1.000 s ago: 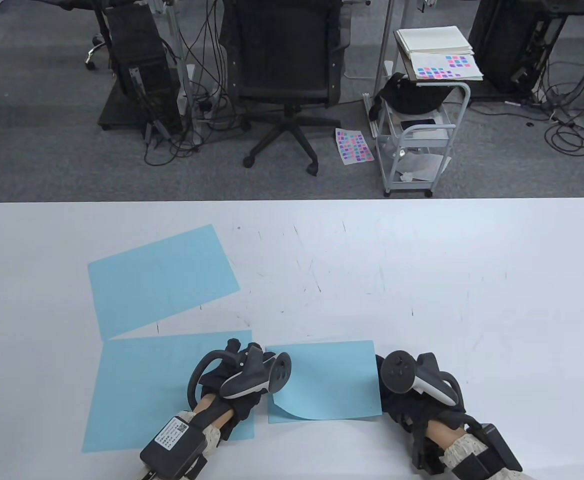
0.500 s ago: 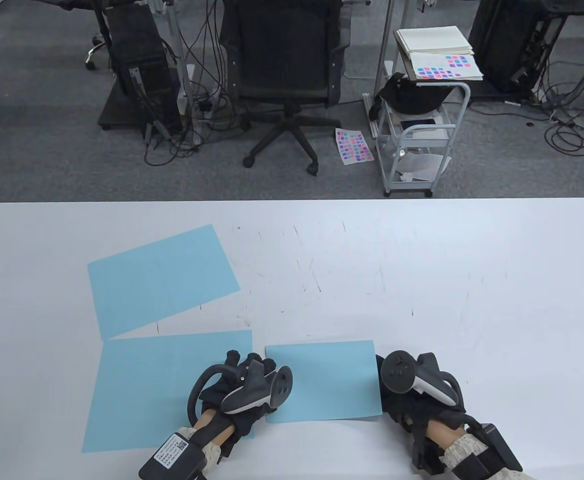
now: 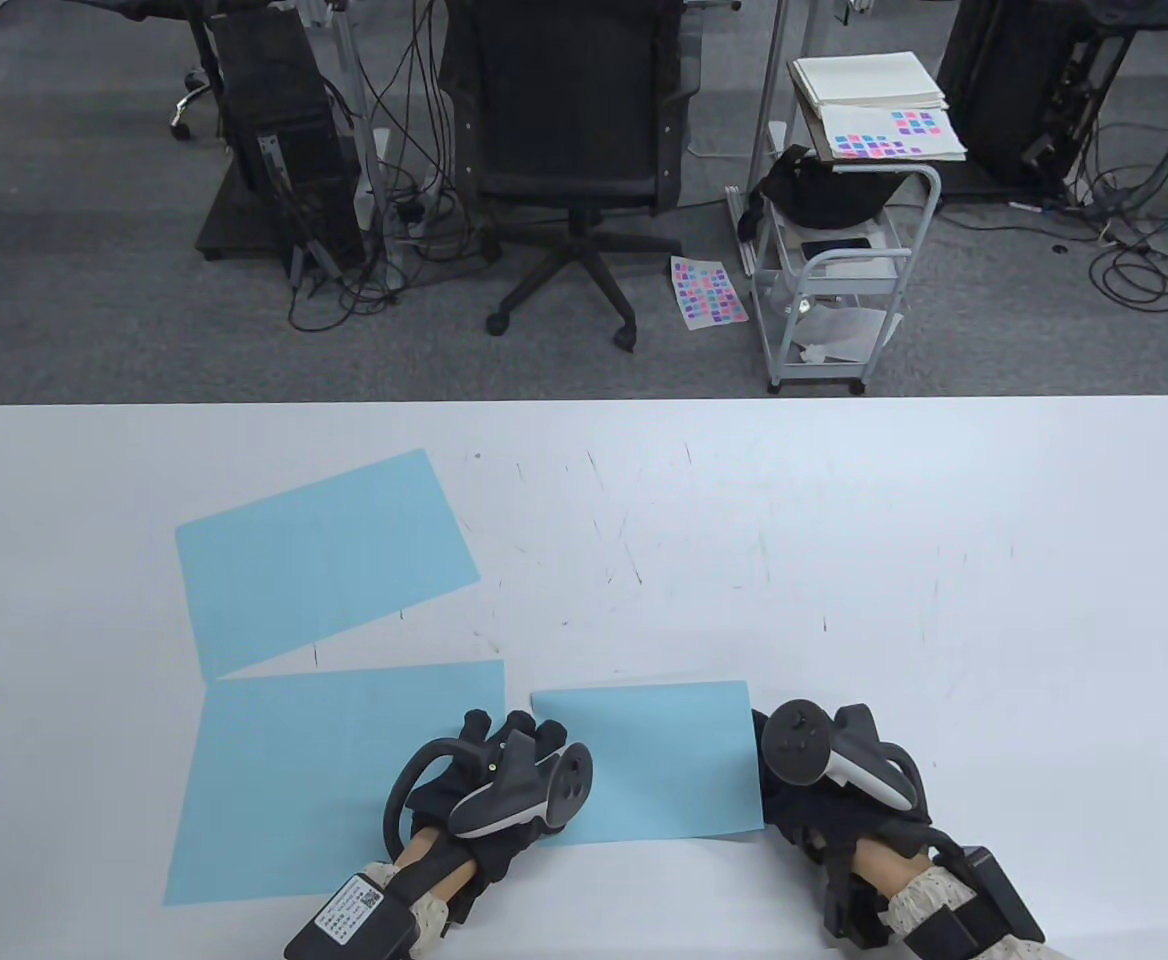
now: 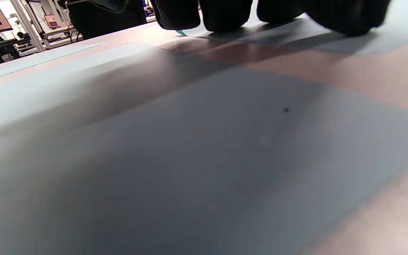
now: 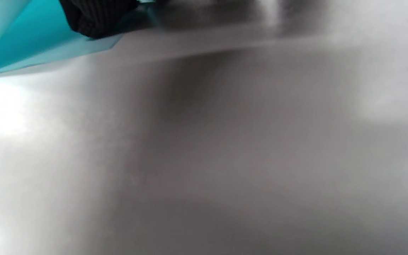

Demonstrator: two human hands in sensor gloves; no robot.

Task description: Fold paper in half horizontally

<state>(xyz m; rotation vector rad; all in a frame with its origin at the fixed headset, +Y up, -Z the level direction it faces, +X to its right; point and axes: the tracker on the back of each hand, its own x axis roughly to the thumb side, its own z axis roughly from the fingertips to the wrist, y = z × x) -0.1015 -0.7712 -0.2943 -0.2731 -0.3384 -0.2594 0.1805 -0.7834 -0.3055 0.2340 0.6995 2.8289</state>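
Both hands flank the folded paper [image 3: 659, 762]: left hand [image 3: 504, 775] presses flat fingertips [image 4: 225, 14]; right hand [image 3: 814, 790] grip unclear, only its wrist view showing a finger [image 5: 94, 16] on the paper.

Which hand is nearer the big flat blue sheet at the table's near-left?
Left. The left hand lies over that big flat sheet's right edge; the right hand is beyond the folded blue paper, at its right edge.

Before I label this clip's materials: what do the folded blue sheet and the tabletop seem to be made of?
The folded blue sheet looks like thin matte coloured paper: it lies flat with crisp edges, and the right wrist view shows thin layers at its edge. The tabletop seems a hard, smooth white laminate or plastic, scuffed with fine dark scratches; which one is unclear.
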